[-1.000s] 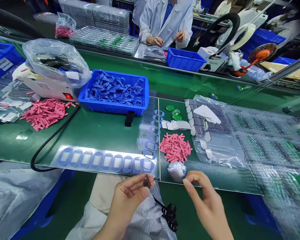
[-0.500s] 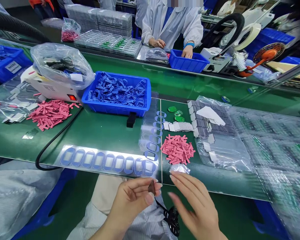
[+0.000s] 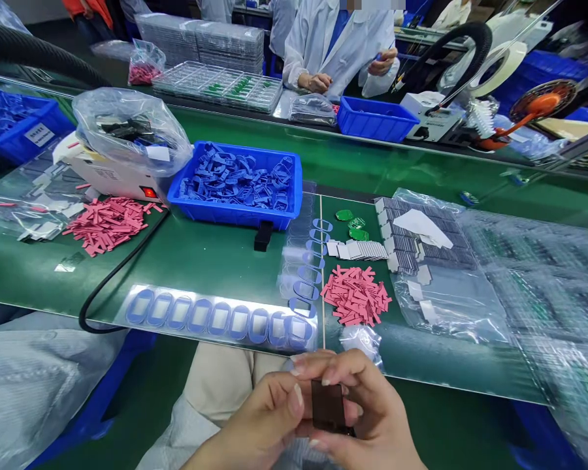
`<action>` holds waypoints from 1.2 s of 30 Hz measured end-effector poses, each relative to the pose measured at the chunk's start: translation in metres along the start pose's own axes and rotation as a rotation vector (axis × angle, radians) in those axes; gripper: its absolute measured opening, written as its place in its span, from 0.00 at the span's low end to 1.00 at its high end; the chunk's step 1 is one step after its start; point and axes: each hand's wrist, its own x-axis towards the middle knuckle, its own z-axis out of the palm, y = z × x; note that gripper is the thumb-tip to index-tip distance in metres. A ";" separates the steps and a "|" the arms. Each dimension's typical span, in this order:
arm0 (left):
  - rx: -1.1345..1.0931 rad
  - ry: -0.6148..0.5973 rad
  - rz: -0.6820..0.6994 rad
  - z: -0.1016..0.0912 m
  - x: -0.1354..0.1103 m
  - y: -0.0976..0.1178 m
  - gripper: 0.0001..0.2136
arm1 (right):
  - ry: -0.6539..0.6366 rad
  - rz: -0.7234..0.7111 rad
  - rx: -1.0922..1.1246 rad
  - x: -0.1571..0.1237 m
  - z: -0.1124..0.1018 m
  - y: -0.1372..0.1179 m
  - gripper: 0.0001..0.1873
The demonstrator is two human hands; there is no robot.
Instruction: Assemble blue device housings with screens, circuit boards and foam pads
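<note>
Right now my left hand (image 3: 259, 418) and right hand (image 3: 367, 405) are both closed around a dark rectangular piece (image 3: 327, 406), held between the fingers just short of the green table (image 3: 421, 365). Crumpled clear plastic (image 3: 360, 341) and pink strips (image 3: 355, 295) lie just ahead of my hands, blue oval gaskets (image 3: 220, 320) ahead-left. The step in hand is handling this piece, and it calls for a steady two-handed hold.

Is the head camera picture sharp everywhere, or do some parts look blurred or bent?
In the head view, the stacked clear trays at right are blurred, the green belt edge bends from the wide lens, and the clear sheet of blue rings shows glare.
</note>
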 end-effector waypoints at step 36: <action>0.195 0.068 0.189 -0.008 0.004 -0.004 0.16 | 0.042 -0.287 -0.645 0.015 -0.029 -0.023 0.07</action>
